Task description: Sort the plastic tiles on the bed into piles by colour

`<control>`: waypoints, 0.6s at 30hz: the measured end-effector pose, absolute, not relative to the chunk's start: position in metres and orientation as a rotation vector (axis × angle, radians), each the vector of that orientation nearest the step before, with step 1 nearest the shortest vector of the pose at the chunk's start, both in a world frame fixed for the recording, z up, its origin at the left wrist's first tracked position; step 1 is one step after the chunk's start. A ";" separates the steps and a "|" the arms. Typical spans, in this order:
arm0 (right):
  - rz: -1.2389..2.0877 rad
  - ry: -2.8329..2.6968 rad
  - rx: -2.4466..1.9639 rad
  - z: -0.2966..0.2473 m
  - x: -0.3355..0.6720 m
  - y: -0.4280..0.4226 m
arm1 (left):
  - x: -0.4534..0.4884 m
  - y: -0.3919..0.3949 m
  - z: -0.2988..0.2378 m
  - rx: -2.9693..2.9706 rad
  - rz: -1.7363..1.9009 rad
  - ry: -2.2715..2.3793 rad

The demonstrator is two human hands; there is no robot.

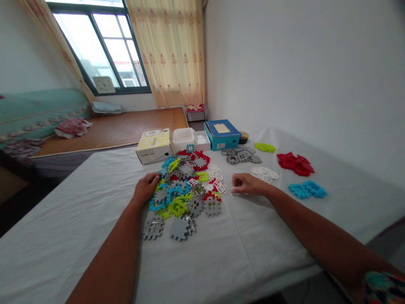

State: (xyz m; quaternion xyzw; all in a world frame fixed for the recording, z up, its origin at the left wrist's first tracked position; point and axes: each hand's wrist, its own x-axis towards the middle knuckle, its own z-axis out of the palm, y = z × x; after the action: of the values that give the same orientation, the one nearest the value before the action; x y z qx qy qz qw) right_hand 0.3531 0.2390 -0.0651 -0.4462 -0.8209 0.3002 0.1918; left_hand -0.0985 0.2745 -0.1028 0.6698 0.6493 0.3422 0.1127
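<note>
A mixed pile of notched plastic building tiles (175, 194) in grey, blue, green and red covers the middle of the white-clothed table. At its left edge rests my left hand (147, 186), fingers curled in against the tiles; whatever lies between them is hidden. My right hand (247, 184) is closed in a pinch just right of the pile. A pale bit shows at its fingertips, too small to name. Thin white window-frame pieces (218, 185) lie between the pile and that hand. Two grey tiles, one with a window (153, 228) and one solid (180, 229), lie nearest me.
Sorted groups lie to the right: grey tiles (242, 155), green tiles (265, 147), white frames (265, 174), red tiles (295, 164) and blue tiles (306, 189). Behind stand a yellow-white box (154, 146), a white container (184, 138) and a blue box (222, 135).
</note>
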 end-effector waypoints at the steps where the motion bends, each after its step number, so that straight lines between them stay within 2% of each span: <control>1: 0.824 -2.243 -1.257 -0.065 0.360 0.242 | -0.099 0.274 -0.103 1.957 1.006 1.907; 6: 0.418 -1.927 -1.555 -0.066 0.418 0.261 | -0.099 0.274 -0.102 1.931 0.993 1.922; 10: 0.207 -1.910 -1.691 -0.069 0.440 0.266 | -0.098 0.274 -0.100 1.935 0.984 1.931; 13: 0.086 -1.934 -1.592 -0.073 0.421 0.261 | -0.098 0.274 -0.100 1.943 0.971 1.932; 18: 0.239 -2.252 -1.116 -0.084 0.355 0.239 | -0.098 0.274 -0.101 1.949 0.976 1.951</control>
State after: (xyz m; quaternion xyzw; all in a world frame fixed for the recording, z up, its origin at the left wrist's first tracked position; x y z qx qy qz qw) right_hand 0.3552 0.2391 -0.0841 -0.4213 -0.8499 0.0901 0.3034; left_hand -0.0977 0.2743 -0.1014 0.6624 0.6631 0.3317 0.1076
